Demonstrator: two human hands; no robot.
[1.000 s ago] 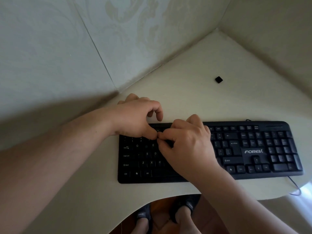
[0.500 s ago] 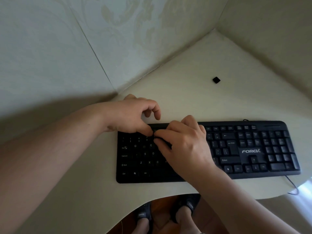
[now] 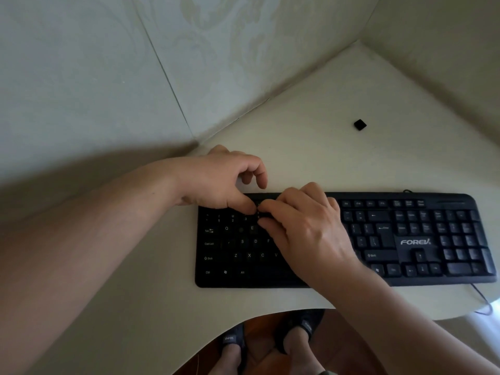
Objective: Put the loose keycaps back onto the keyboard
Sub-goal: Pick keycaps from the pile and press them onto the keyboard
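Cream desk (image 3: 311,147), both hands (image 3: 224,182) unmoved on keyboard (image 3: 405,239), view shifted

there was one view only, from a wide-angle camera worn on the person's head. it looked forward and steeply down over a pale desk (image 3: 311,147) set into a corner where walls met. the keyboard (image 3: 405,239) lay across the lower middle of the frame, close below the lens, with the left hand (image 3: 216,182) and right hand (image 3: 305,228) entering from the bottom left and bottom right. the lens bent straight edges near the borders. the view reached far enough down to take in the person's feet in dark sandals (image 3: 300,328) under the desk's curved front edge, and far enough forward to show a loose keycap (image 3: 359,124) beyond the keyboard. no second view shared the scene.
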